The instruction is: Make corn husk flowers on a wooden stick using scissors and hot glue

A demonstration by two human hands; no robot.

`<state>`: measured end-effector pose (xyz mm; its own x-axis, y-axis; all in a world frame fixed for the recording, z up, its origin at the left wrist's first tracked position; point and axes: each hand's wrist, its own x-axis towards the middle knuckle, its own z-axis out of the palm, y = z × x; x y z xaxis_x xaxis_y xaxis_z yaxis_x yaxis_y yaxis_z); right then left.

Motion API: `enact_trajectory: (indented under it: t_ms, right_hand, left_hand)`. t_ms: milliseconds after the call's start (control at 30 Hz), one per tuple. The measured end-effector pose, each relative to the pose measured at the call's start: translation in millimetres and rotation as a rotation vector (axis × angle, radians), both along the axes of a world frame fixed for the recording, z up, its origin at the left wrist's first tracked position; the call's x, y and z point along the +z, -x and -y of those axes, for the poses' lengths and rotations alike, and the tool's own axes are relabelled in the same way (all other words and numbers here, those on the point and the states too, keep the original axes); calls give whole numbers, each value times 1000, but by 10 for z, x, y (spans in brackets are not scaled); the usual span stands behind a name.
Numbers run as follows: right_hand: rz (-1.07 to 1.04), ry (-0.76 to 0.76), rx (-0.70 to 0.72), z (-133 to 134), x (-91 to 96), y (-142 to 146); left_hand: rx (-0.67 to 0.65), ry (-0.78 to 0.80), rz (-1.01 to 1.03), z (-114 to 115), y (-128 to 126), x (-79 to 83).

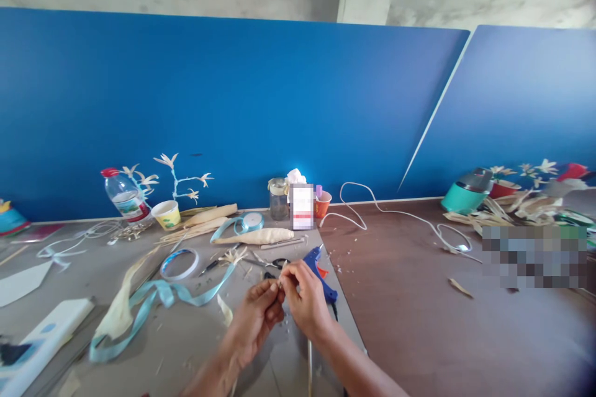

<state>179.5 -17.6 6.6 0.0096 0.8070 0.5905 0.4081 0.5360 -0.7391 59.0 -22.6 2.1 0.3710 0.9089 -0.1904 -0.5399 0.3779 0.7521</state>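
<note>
My left hand (254, 317) and my right hand (305, 299) meet low in the middle of the view, fingertips pinched together on a small pale husk piece (280, 281). A blue glue gun (319, 272) lies just behind my right hand. Black-handled scissors (274, 263) lie just beyond my fingers. A light blue ribbon (158, 299) trails across the grey table (84, 273) to the left of my left hand.
A ribbon spool (252, 221), a tape ring (179, 263), rolled husks (258, 236), a water bottle (125, 197), a yellow cup with flower twigs (167, 213) and a glass jar (278, 198) stand behind. A white cable (395, 214) crosses the brown table; a teal pot (466, 191) stands right.
</note>
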Motion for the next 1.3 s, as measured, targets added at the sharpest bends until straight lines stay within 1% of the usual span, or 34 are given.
enact_trajectory:
  t_ms: [233,500,667,900,1000,1100,1200,1300]
  right_hand:
    - [44,-37,37,-3,-18,-5]
    - [43,-47,80,31,15,0]
    - [37,-15,46,27,-11,20]
    - [39,-13,45,47,-8,57]
    - [15,19,58,48,-19,73]
    - [-22,73,67,54,-21,79]
    - [-78,146,94,67,1,63]
    - [-230,238,124,66,23,30]
  left_hand:
    - [0,-37,19,-28,35,-3]
    - [-72,-48,-2,-67,97,28]
    - [-84,-66,-39,-62,98,40]
    - [-110,-97,-43,-86,123,-32]
    - [-132,-85,-39,-94,134,-68]
    - [-142,-90,-82,-102,132,-73]
    - [-107,-99,-135,-108,121,-53]
    - [-51,-113,-170,-111,114,-28]
